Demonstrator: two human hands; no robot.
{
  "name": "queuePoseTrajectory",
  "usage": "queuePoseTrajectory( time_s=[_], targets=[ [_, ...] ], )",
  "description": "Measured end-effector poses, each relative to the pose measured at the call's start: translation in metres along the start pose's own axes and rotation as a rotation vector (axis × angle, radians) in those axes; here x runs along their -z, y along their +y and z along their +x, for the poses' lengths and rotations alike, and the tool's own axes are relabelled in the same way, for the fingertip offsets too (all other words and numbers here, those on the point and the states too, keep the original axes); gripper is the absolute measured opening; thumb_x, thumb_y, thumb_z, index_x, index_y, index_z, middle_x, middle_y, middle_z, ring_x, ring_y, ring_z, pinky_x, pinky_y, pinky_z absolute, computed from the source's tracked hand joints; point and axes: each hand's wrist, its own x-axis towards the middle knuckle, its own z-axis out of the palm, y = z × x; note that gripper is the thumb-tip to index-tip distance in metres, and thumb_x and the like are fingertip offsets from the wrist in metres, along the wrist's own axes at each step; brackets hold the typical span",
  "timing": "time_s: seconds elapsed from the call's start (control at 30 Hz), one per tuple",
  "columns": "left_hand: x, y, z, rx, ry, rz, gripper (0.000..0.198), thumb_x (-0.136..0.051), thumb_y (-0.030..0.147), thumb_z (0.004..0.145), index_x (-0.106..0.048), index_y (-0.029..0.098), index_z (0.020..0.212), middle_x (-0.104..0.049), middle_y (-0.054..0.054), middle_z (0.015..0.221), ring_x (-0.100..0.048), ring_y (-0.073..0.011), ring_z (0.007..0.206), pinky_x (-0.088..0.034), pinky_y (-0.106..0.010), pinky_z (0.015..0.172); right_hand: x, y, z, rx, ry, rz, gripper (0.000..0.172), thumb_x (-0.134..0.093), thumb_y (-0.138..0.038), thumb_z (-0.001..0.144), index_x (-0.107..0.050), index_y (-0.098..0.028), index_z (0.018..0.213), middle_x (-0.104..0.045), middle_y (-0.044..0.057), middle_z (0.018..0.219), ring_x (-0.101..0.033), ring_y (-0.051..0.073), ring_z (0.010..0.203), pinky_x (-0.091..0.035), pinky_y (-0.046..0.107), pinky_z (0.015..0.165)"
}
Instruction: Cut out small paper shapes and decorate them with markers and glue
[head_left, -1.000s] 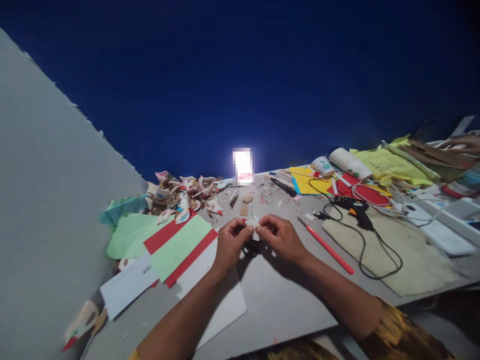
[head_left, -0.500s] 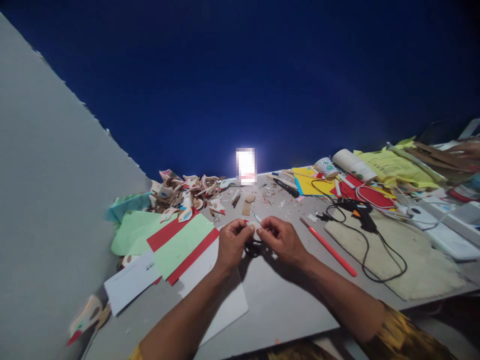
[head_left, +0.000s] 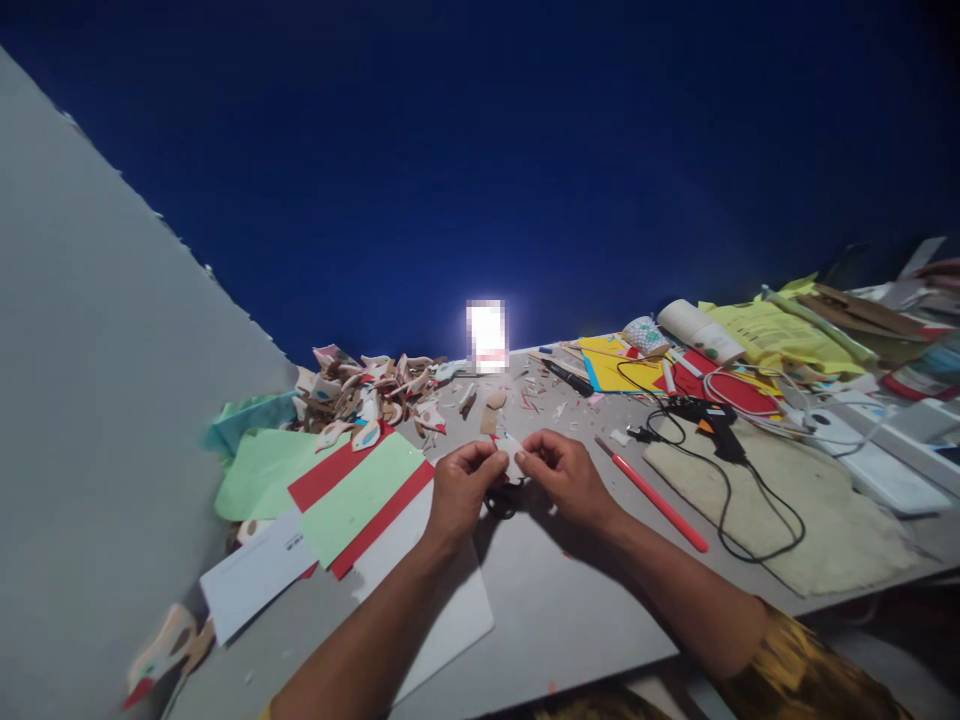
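Observation:
My left hand (head_left: 461, 492) and my right hand (head_left: 568, 475) meet over the grey table (head_left: 555, 610), fingers pinched. Between them they hold a small white paper piece with red and blue marks (head_left: 511, 451). Black scissors (head_left: 501, 499) lie on the table just under my hands. A red pencil (head_left: 651, 492) lies to the right of my right hand. Light green and red sheets (head_left: 358, 490) lie to the left of my left hand, with a white sheet (head_left: 442, 600) under my left forearm.
A heap of cut paper shapes (head_left: 367, 392) sits at the back left. A black glue gun (head_left: 712, 422) with its cord lies on a beige mat (head_left: 795, 500). Yellow and red papers, a paper cup (head_left: 645, 334) and white boxes crowd the right. Another person's hand (head_left: 941, 270) shows far right.
My hands stay together on the small paper piece, turning it slightly so more of it shows above my fingers. The view has shifted a little.

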Motion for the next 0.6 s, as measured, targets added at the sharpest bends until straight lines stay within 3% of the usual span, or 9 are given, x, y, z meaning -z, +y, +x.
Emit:
queuePoseTrajectory(
  time_s=[0.13, 0.33, 0.6],
  targets=[
    [0.0014, -0.0026, 0.0022, 0.000, -0.069, 0.002, 0.025, -0.083, 0.038, 0.071, -0.071, 0.016, 0.073, -0.064, 0.000, 0.059, -0.058, -0.0125, 0.055, -0.046, -0.023, 0.057, 0.0007, -0.0024, 0.0029, -0.013, 0.052, 0.072, 0.023, -0.068, -0.039, 0.081, -0.062, -0.018, 0.074, -0.055, -0.003, 0.064, -0.047, 0.013, 0.060, -0.038, 0.026, 0.057],
    [0.0015, -0.0070, 0.0033, 0.078, -0.120, -0.204, 0.028, -0.079, 0.041, 0.076, -0.069, 0.017, 0.084, -0.065, 0.000, 0.061, -0.057, -0.0124, 0.053, -0.045, -0.024, 0.055, -0.0012, -0.0049, -0.0004, -0.007, 0.035, 0.095, 0.020, -0.065, -0.037, 0.083, -0.065, -0.018, 0.077, -0.060, -0.001, 0.067, -0.052, 0.014, 0.062, -0.040, 0.026, 0.059],
    [-0.0007, -0.0023, 0.0015, 0.056, -0.039, -0.209, 0.023, -0.081, 0.034, 0.069, -0.066, 0.018, 0.078, -0.061, 0.004, 0.057, -0.055, -0.0108, 0.049, -0.044, -0.023, 0.052, -0.0018, 0.0013, -0.0020, 0.042, -0.018, -0.102, 0.019, -0.062, -0.035, 0.086, -0.066, -0.018, 0.080, -0.061, -0.001, 0.068, -0.052, 0.014, 0.063, -0.039, 0.026, 0.060]
  ],
)
